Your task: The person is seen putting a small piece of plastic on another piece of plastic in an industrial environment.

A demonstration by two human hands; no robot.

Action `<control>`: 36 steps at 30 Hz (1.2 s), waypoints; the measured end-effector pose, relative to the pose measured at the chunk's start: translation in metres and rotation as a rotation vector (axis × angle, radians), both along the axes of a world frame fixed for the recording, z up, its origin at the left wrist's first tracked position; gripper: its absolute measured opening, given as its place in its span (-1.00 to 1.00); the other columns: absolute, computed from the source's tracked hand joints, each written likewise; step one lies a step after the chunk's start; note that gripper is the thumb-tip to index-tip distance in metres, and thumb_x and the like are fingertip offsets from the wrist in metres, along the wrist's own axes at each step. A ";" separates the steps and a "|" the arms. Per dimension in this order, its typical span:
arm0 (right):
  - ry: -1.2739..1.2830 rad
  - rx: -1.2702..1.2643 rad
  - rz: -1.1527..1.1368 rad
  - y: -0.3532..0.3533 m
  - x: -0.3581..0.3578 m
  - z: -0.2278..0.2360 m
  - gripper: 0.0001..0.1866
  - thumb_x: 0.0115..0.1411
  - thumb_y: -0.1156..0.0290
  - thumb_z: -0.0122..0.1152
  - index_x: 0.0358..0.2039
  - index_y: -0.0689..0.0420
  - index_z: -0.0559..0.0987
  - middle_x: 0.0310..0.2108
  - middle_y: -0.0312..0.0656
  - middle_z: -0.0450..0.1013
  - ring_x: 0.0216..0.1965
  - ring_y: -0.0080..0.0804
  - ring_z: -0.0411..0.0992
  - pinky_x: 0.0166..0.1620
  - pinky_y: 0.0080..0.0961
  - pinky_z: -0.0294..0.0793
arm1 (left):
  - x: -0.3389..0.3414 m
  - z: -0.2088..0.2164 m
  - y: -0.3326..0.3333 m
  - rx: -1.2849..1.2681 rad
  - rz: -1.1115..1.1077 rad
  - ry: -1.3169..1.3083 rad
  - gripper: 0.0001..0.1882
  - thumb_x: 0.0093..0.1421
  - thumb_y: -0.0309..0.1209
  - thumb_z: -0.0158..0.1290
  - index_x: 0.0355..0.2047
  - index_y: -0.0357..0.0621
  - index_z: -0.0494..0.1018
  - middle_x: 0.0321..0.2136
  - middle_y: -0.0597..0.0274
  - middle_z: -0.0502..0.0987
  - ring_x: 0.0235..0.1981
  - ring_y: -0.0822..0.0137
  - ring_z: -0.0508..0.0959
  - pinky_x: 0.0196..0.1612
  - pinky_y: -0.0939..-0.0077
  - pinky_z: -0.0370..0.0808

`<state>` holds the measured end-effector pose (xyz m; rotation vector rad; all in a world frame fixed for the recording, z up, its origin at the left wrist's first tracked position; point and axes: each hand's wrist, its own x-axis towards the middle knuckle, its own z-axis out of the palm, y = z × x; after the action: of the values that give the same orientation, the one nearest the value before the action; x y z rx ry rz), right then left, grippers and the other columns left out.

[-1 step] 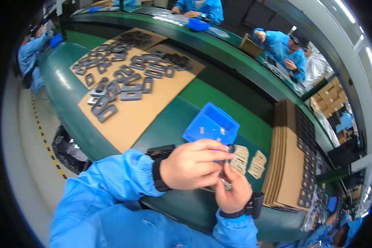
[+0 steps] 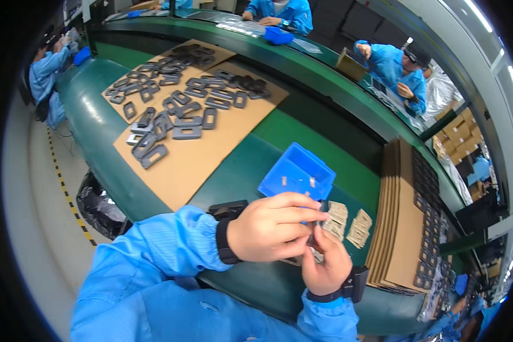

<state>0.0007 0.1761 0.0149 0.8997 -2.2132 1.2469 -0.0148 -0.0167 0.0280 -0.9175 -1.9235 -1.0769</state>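
My left hand [image 2: 273, 228] and my right hand [image 2: 328, 263] meet over the table, just in front of a blue bin [image 2: 273, 185]. Between their fingertips is a small dark piece [image 2: 323, 208], mostly covered by the fingers, so its kind does not show. Both hands are closed on it. A few tiny pale pieces [image 2: 312, 182] lie in the bin. Right of my fingers are flat stacks of beige parts [image 2: 359, 229]. More pale material [image 2: 316, 255] shows partly beneath my right hand.
Dark grey rectangular frames [image 2: 187, 133] lie spread over cardboard [image 2: 171, 185] at the left. Upright cardboard sheets [image 2: 390, 228] stand at the right, beside rows of dark frames [image 2: 427, 228]. A black bag [image 2: 97, 205] hangs below the table's left edge. Co-workers [image 2: 393, 74] sit across the bench.
The whole view has shifted slightly, with everything a little further right and lower. My hands keep the same pose around the small dark piece.
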 end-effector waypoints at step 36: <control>-0.709 -0.618 0.233 0.000 -0.011 -0.003 -0.87 0.43 0.47 0.02 -0.08 0.20 0.44 -0.37 -0.29 0.41 -0.48 -0.67 0.39 -0.39 -0.72 0.38 | -0.010 -0.008 -0.003 0.036 -0.161 -0.604 -0.71 0.11 -0.53 0.30 -0.11 -0.20 0.64 -0.32 0.12 0.69 -0.31 0.26 0.70 -0.24 0.49 0.59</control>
<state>-0.0103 0.1758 0.0118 0.5072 -1.9664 2.4766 -0.0252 -0.0201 0.0200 -0.7927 -2.3227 -1.6182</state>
